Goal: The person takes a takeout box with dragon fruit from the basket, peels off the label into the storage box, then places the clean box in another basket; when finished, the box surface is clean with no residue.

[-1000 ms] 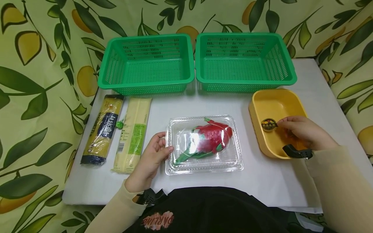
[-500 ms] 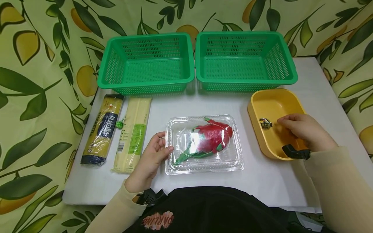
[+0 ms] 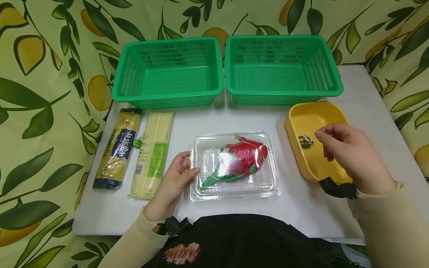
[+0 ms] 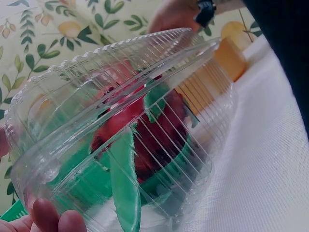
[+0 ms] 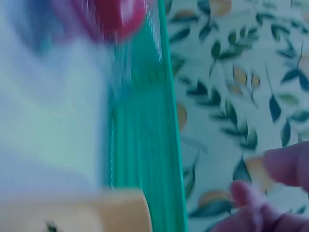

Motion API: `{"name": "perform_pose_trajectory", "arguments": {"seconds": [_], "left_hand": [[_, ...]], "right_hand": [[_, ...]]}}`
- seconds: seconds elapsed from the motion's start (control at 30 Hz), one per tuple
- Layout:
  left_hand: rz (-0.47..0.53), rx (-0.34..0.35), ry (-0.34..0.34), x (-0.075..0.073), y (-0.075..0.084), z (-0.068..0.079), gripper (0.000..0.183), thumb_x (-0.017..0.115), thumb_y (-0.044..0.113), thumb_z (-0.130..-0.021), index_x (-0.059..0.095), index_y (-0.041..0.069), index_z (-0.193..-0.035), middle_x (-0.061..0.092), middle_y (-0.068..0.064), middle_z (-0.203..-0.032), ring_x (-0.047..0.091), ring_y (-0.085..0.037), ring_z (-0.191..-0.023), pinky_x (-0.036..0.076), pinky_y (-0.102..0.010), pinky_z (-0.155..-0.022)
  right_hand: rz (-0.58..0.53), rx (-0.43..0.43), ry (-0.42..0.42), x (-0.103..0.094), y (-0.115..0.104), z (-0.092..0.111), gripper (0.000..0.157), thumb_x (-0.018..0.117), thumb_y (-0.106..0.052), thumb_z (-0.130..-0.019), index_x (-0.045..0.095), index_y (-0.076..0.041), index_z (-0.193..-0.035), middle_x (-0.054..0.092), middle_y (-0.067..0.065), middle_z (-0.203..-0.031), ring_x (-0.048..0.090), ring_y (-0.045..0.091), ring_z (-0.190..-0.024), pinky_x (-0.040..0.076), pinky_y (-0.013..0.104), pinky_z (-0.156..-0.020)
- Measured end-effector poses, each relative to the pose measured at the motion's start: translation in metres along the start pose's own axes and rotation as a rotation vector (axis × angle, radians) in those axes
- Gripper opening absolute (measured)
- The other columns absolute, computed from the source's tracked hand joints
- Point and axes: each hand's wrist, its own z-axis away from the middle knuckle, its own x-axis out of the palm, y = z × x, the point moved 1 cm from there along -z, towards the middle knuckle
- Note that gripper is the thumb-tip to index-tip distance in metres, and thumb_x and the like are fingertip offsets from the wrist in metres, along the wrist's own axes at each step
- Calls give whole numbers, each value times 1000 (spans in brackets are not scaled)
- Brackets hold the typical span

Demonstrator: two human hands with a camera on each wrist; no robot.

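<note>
A clear plastic clamshell box with a red and green dragon fruit inside lies on the white table. My left hand holds its left edge, thumb on the lid and fingers at the side; the left wrist view shows fingertips against the clear wall. Above the yellow bin hovers my right hand, fingers loosely bent and holding nothing. Thumb and fingers stand apart in the right wrist view. A round black and gold sticker lies in the bin, near its left wall.
Two green baskets stand side by side at the back. On the left lie a spaghetti pack and a pale noodle pack, with a small green thing between them. Patterned cloth surrounds the table.
My right hand has let go of the round sticker, which now lies in the yellow bin, and has risen with its fingers parted. The left hand has stayed on the clamshell box.
</note>
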Motion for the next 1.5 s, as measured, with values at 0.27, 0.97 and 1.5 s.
{"name": "perform_pose_trajectory", "arguments": {"seconds": [0.27,0.97,1.5], "left_hand": [[-7,3,-1,0,-1,-1,62,64,-5,-98,36,-9,-153,65,-1,-105,61,-5,-81,53,-17,-70],[3,23,8,0,-1,-1,60,63,-6,-97,38,-10,-150,65,-1,-103,62,-6,-82,54,-17,-70],[24,17,2,0,0,-2,59,61,-9,-98,36,-10,-151,67,0,-108,68,-7,-87,59,-19,-73]], "right_hand": [[-149,-218,-69,59,-13,29,23,67,-16,-111,64,-3,-131,63,13,-96,63,26,-70,61,31,-62],[-594,-49,-127,124,-4,25,49,56,-15,-115,36,-4,-159,51,7,-111,54,15,-82,54,26,-62],[-990,-35,-56,149,-2,28,29,55,-15,-116,46,-14,-144,61,0,-102,62,11,-87,61,23,-73]]}}
